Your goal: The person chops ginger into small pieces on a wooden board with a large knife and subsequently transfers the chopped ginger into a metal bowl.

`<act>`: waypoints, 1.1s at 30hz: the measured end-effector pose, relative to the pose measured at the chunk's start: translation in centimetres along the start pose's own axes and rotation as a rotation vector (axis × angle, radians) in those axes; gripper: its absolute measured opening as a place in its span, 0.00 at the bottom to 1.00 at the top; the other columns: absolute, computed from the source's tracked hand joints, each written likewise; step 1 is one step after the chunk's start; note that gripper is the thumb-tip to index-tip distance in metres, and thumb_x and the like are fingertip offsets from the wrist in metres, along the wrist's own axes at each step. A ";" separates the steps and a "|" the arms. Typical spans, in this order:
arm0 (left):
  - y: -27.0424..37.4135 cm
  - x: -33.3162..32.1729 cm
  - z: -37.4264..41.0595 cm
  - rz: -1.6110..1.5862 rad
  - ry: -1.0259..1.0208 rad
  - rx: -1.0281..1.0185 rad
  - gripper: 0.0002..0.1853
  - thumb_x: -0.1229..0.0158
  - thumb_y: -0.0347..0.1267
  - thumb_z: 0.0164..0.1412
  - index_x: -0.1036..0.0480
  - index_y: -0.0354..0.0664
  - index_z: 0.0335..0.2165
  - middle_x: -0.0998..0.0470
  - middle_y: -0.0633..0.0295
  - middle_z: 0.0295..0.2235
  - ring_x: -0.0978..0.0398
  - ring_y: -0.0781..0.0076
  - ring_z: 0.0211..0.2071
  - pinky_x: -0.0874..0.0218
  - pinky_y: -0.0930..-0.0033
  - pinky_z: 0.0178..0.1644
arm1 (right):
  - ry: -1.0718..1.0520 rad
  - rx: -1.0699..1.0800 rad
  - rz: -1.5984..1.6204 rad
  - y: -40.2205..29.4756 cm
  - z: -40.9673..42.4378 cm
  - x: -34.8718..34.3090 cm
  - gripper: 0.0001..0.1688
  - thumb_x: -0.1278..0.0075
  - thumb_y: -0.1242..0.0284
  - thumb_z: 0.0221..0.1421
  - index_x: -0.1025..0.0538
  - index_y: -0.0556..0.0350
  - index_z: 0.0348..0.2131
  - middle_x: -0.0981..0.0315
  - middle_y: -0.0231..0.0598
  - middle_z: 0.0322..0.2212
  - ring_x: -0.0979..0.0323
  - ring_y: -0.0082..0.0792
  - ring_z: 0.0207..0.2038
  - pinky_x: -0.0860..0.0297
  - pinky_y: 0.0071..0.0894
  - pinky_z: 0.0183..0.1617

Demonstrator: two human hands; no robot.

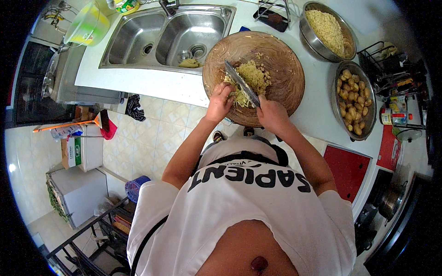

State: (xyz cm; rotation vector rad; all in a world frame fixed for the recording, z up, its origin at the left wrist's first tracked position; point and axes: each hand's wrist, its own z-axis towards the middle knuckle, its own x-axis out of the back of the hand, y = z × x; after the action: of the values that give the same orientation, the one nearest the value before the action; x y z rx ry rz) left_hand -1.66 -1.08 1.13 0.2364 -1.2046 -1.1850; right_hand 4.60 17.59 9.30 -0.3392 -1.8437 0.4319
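Note:
A round wooden chopping board (286,79) lies on the white counter, partly beside the sink. My right hand (272,114) is closed round the handle of a kitchen knife (241,82), whose blade slants up and left across the board. My left hand (220,101) rests at the board's left edge with bent fingers, against pale shredded food (241,100) left of the blade; whether it grips any cannot be told. Finely chopped pale yellow food (255,76) is heaped right of the blade, and small bits are scattered over the board.
A steel double sink (134,41) with a yellowish cloth (190,63) stands at the left. Right of the board are a steel bowl of chopped pale food (326,31) and a steel bowl of small potatoes (354,100). Behind the board lies a dark phone-like object (271,19) by a wire rack.

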 end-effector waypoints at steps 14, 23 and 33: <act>-1.1 -1.3 -0.4 0.057 -0.018 0.003 0.14 0.45 0.19 0.41 0.33 0.37 0.32 0.33 0.51 0.34 0.35 0.47 0.38 0.42 0.56 0.43 | -0.025 0.026 -0.038 0.3 0.5 -1.6 0.11 0.58 0.73 0.49 0.35 0.64 0.32 0.30 0.56 0.20 0.29 0.56 0.27 0.33 0.53 0.31; 0.5 0.8 -1.1 0.015 0.021 0.036 0.16 0.45 0.20 0.42 0.34 0.38 0.34 0.32 0.51 0.38 0.36 0.47 0.41 0.42 0.57 0.44 | 0.015 0.053 -0.020 -0.9 -0.5 0.6 0.12 0.56 0.72 0.50 0.37 0.64 0.31 0.31 0.57 0.20 0.31 0.57 0.26 0.36 0.52 0.31; -1.5 -1.4 -1.2 0.025 0.010 -0.034 0.12 0.46 0.19 0.42 0.33 0.36 0.31 0.33 0.50 0.32 0.35 0.47 0.36 0.41 0.56 0.39 | -0.025 0.054 -0.024 -0.8 -0.1 -0.2 0.11 0.57 0.74 0.49 0.37 0.65 0.32 0.31 0.56 0.20 0.31 0.57 0.26 0.35 0.52 0.31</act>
State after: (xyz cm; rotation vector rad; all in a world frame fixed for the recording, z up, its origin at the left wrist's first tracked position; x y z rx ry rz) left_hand -1.35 -1.09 -1.21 0.2009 -1.1749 -1.1800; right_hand 4.77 16.82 9.56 -0.2751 -1.8554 0.4706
